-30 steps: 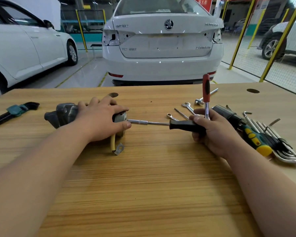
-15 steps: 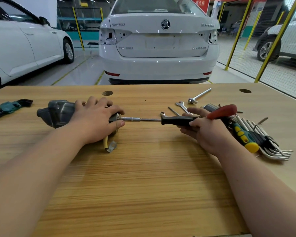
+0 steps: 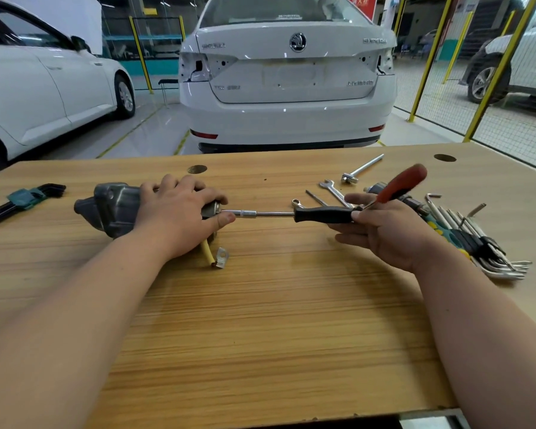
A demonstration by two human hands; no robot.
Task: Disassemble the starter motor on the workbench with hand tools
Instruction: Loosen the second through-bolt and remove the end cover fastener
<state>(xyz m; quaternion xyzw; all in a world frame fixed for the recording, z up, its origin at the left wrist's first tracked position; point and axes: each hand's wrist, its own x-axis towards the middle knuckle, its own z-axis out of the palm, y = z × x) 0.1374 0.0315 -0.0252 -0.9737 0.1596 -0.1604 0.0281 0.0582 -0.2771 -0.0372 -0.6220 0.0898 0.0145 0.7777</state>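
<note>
The left hand grips the motor, lying left-to-right; the right hand loosely pinches the driver, its shaft running in line into the motor's right end.

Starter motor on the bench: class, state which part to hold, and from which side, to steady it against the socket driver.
Grip the starter motor by its round body, from above, as the left hand does. It lies on its side, curved top facing up, and the socket driver enters its right end, so that end must stay clear.
</note>
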